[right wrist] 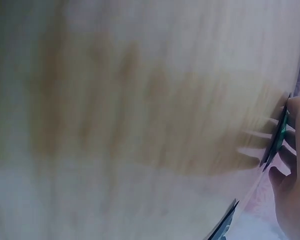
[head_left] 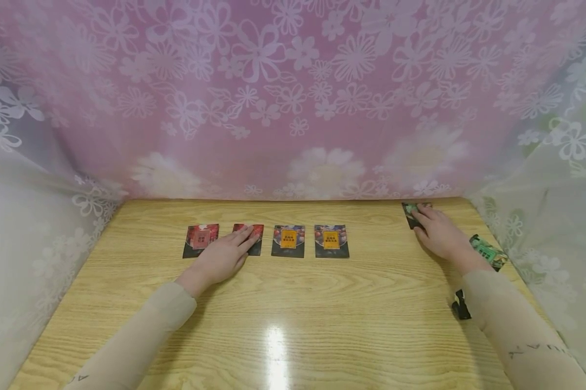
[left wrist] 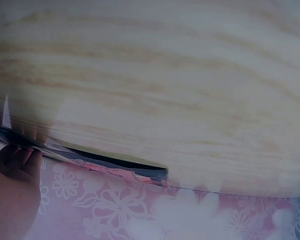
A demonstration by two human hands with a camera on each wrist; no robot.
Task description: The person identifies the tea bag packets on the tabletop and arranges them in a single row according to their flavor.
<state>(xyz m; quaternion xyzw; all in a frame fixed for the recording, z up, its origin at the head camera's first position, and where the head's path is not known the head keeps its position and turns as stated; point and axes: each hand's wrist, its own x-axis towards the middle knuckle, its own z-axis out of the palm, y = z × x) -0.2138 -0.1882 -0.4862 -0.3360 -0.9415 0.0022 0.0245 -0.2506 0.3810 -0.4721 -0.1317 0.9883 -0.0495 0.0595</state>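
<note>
My left hand (head_left: 220, 257) rests with fingers extended on a red-and-black packet (head_left: 256, 247); its forearm comes from the lower left. Just left of those fingers lies another red packet (head_left: 201, 237), face up. At the back right, my right hand (head_left: 439, 233) lies with straight fingers on a green-and-black packet (head_left: 411, 215), covering part of it. In the right wrist view this green packet (right wrist: 277, 137) appears edge-on under the fingertips, with the thumb beside it. The left wrist view shows a packet (left wrist: 115, 167) edge-on beside the left fingers.
Two packets with yellow labels, one (head_left: 288, 241) beside the other (head_left: 331, 241), continue the row. Near the right forearm lie a green packet (head_left: 488, 253) and a partly covered black item (head_left: 461, 306). Floral cloth (head_left: 293, 108) borders the wooden table (head_left: 322, 325) behind and at both sides.
</note>
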